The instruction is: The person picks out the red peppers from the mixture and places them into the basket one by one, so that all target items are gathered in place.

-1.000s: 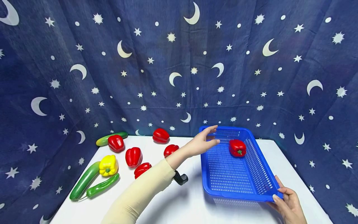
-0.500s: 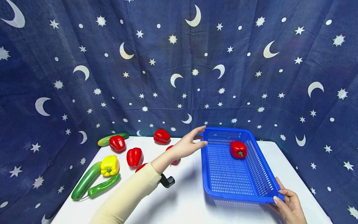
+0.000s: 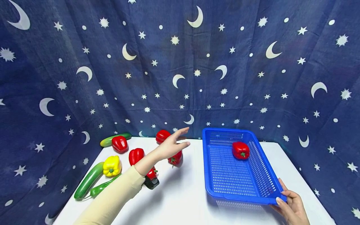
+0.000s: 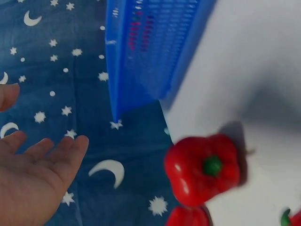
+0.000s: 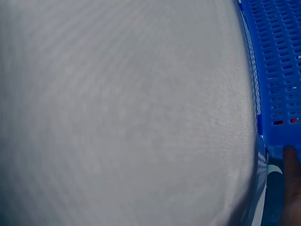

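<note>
My left hand (image 3: 168,148) hovers over the table with fingers extended and thumb apart, nothing in it. Just below it in the head view is a red bell pepper (image 3: 175,158), seen stem-on in the left wrist view as a bell pepper (image 4: 202,169) to the right of the hand. A blue plastic basket (image 3: 242,197) with slotted walls stands at the right, its near side raised off the table. My right hand (image 3: 292,206) grips its near right corner, thumb on the rim. Inside lies one red bell pepper (image 3: 240,150), toward the back.
On the left side lie several more red bell peppers, a yellow bell pepper (image 3: 112,165), a large cucumber (image 3: 89,182), a green chili pepper (image 3: 102,187) and another cucumber (image 3: 116,139). My left sleeve (image 3: 115,195) covers part of this area. A star-patterned curtain (image 3: 157,78) hangs behind the table.
My left hand has moved left, away from the basket's left rim, to above the red bell peppers. The right hand keeps its grip on the basket corner.
</note>
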Action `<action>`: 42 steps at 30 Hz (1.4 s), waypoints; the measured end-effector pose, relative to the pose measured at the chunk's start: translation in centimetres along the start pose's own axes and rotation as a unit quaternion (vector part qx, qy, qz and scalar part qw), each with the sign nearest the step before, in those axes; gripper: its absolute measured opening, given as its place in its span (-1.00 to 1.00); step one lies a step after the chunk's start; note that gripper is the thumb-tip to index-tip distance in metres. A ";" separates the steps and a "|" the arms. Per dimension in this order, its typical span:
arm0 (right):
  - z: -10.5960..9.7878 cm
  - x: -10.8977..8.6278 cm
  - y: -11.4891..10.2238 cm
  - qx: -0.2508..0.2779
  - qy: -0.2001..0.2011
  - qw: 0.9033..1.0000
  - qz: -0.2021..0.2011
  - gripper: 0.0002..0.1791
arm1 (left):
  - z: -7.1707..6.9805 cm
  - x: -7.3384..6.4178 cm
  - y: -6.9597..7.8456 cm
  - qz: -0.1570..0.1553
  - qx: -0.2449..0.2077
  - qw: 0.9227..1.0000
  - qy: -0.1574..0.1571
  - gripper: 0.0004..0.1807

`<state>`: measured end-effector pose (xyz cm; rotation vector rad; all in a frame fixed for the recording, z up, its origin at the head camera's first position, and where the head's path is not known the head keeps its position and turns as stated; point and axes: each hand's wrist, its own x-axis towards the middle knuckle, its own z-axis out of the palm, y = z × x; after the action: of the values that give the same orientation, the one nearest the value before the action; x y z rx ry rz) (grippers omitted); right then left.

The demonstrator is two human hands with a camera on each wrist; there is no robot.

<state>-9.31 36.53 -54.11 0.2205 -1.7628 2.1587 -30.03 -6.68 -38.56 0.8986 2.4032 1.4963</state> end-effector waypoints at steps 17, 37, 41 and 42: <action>-0.2 0.1 0.0 0.012 0.006 1.000 0.010 -0.63 | -2.8 -2.7 -5.3 -0.061 0.034 0.998 0.006 -0.30; -0.1 0.1 0.1 0.021 0.003 1.000 -0.008 -0.63 | -2.5 -1.7 -8.0 -0.159 0.071 0.984 -0.047 -0.19; 0.0 0.1 0.2 0.035 -0.002 0.999 -0.024 -0.62 | -2.5 -1.5 -8.0 -0.168 0.077 0.981 -0.056 -0.17; 0.0 0.1 0.2 0.036 -0.001 0.999 -0.026 -0.62 | -2.5 -1.4 -8.0 -0.170 0.077 0.981 -0.060 -0.16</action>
<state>-9.45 36.53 -54.23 0.2822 -1.6626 2.1881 -33.17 -11.91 -44.46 0.5476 2.4551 1.1142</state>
